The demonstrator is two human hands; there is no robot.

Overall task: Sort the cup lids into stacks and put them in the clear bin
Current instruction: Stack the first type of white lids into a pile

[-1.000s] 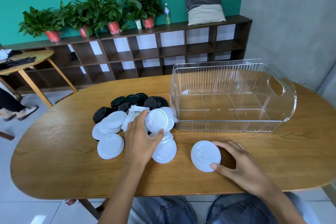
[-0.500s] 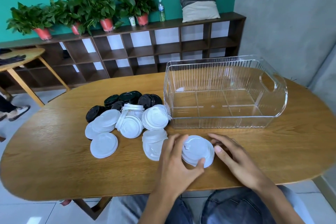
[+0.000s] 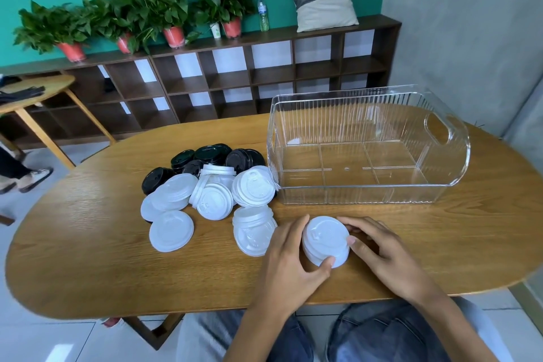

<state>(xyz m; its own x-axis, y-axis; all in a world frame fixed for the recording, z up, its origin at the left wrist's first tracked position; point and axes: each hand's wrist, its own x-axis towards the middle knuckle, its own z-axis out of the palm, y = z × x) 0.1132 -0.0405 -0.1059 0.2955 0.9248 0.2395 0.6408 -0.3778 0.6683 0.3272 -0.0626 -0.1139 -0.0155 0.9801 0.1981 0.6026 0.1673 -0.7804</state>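
Observation:
A small stack of white lids point(image 3: 325, 239) sits on the table near the front edge. My left hand point(image 3: 289, 266) grips its left side, thumb curled under the front rim. My right hand point(image 3: 379, 253) holds its right side, fingers bent round the far rim and thumb on the edge. A pile of loose white lids point(image 3: 205, 200) lies to the left, with another white stack point(image 3: 254, 229) beside my left hand. Several black lids point(image 3: 205, 159) lie behind the white ones. The clear bin point(image 3: 446, 141) stands empty at the right rear.
The wooden oval table point(image 3: 88, 244) carries everything. A dark shelf unit point(image 3: 235, 73) with potted plants, a bottle and a cushion lines the far wall. A second small table point(image 3: 35, 94) and a person's foot point(image 3: 35, 176) are at far left.
My left hand carried a white lid from the pile over to the lid by my right hand and set it on top. Both hands now close round that stack.

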